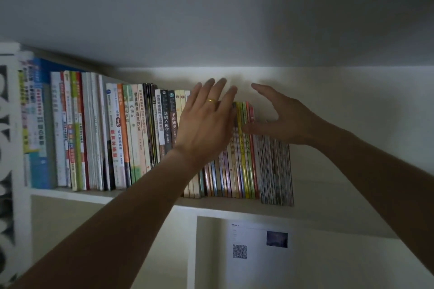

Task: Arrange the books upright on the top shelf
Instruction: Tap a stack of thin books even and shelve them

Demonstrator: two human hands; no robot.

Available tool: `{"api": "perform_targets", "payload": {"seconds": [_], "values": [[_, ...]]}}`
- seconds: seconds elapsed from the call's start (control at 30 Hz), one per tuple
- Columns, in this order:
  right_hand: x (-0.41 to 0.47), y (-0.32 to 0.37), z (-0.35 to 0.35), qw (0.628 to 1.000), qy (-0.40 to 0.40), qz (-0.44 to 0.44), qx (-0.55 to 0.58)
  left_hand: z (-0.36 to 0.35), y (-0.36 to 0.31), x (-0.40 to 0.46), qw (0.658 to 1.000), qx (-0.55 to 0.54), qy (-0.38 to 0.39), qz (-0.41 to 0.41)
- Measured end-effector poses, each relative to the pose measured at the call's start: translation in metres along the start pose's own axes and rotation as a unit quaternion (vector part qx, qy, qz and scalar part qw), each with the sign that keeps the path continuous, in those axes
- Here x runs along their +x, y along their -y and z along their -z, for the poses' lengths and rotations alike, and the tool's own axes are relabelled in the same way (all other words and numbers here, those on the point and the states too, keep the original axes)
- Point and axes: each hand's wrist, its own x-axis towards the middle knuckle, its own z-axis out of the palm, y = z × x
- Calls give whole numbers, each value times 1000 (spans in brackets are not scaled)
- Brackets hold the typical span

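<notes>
Head view: left hand (206,122), fingers straight, covers spines in the upright row of colourful paperback books (131,138); right hand (284,119) spread wide at thin booklets (274,166), contact unclear.

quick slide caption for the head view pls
Both open hands steady upright books on the top shelf.

Books (131,134) stood upright in a row on the top shelf (75,196), filling its left and middle. Both hands were in front of the row, the left hand (204,124) left of the right hand (281,119). A sheet of paper (258,241) hung in the compartment below.
</notes>
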Motion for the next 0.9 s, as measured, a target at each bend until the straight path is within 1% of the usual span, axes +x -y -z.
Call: {"api": "perform_targets", "payload": {"seconds": [0.07,0.1,0.2,0.27,0.37,0.43,0.53,0.6,0.67,0.73,0.87,0.9], "values": [[10,2,-10,999,25,12,-27,-7,6,5,999,38,28,-6],[13,1,-15,999,29,19,-36,-12,6,4,998,48,28,-5],[17,3,-26,997,3,37,-64,-20,4,4,998,57,20,2],[18,5,-28,996,0,40,-78,-22,5,5,998,60,12,-4],[16,11,-23,995,11,14,-98,-17,9,5,997,56,-14,-44],[16,20,-18,992,23,-11,-123,-12,15,1,997,20,-35,-72],[16,45,-24,981,-2,-33,-191,0,42,-15,997,6,-22,-73],[18,71,-40,981,-28,-10,-191,6,72,-30,998,6,-30,-59],[27,98,-60,985,-38,30,-165,13,107,-40,999,6,-38,-31],[43,121,-79,986,-55,46,-150,19,142,-43,999,26,-36,2],[73,150,-105,985,-78,36,-148,36,208,-41,994,85,-6,75],[77,153,-112,985,-82,27,-151,39,221,-41,991,103,6,80]]}}
